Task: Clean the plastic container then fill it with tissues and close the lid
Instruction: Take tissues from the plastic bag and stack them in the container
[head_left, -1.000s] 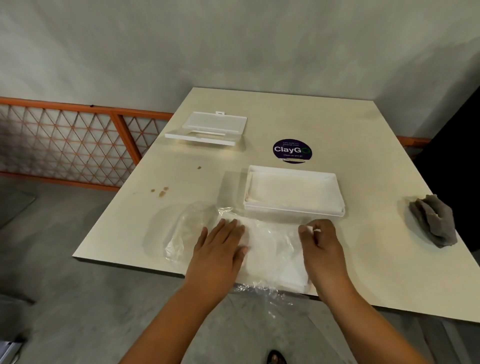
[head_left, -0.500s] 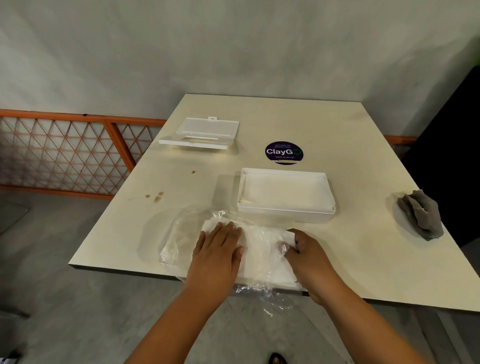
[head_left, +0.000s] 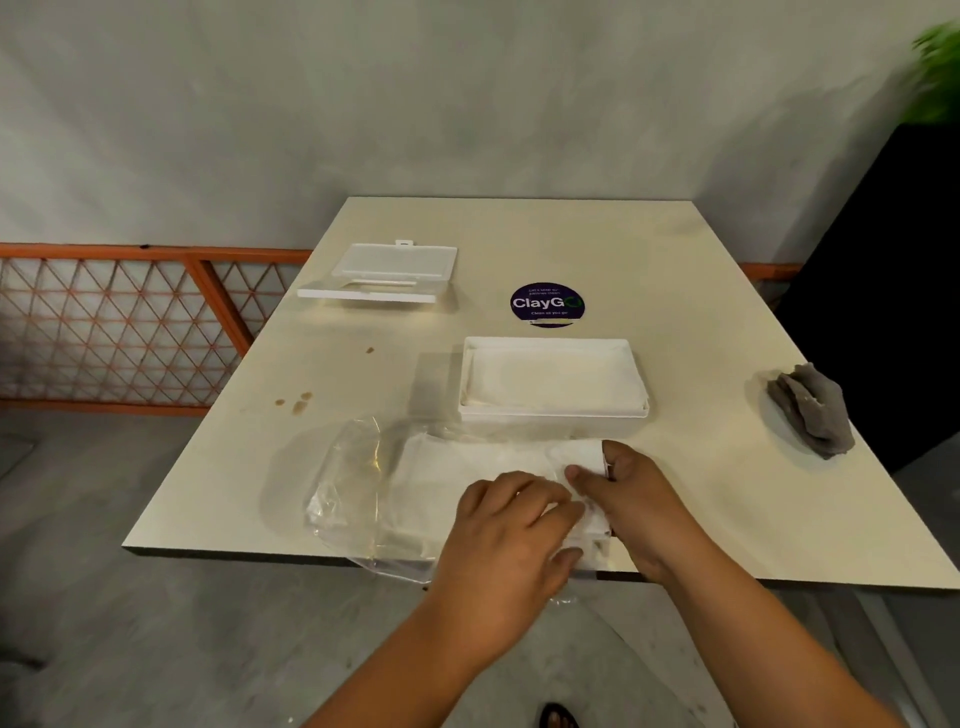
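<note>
Tissues in a clear wrapper are kept just before the plastic container on the bench, ready for loading. Its lid is parked behind, left. The stack is pinched by the right hand and pressed by the left hand, seemingly for extraction.

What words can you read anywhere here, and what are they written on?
"ClayGo": big white letters on the round dark sticker stuck to the table.
Small lines above and below it on the same sticker: too blurred to read.
Nothing readable on the container, lid or tissue pack.
</note>
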